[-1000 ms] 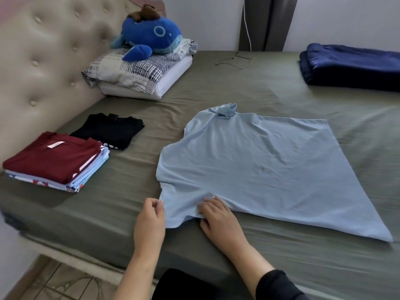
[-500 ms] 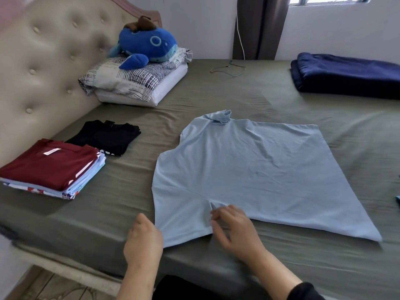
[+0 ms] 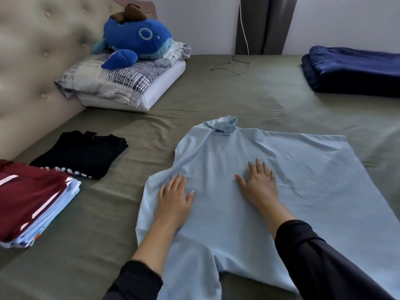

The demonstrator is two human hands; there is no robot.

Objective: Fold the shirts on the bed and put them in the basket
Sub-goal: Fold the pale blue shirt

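On the green bed point(image 3: 227, 98), a light blue shirt point(image 3: 303, 180) is spread flat with its high collar turned toward the far side. Both hands are laid palm-down on it — the left hand point(image 3: 173, 198) near the shoulder on the left, the right hand point(image 3: 259, 182) on the chest, the two a little apart. The fingers of each are held straight and slightly spread, pressed against the cloth; nothing is pinched or gripped. A ring is worn on the right hand. Black sleeves cover both forearms. One sleeve of the shirt is draped toward the near edge of the bed, between the arms.

To the left, near the padded headboard point(image 3: 32, 72), a stack point(image 3: 32, 204) of folded shirts is seen with a dark red one on top, and just beyond it a folded black shirt point(image 3: 82, 154) lies by itself. Farther back, a blue plush whale point(image 3: 136, 40) is set on a patterned pillow point(image 3: 121, 81). At the far right a folded navy blanket point(image 3: 355, 72) rests on the bed, and a thin cord point(image 3: 231, 66) lies near the wall. No basket is in view.
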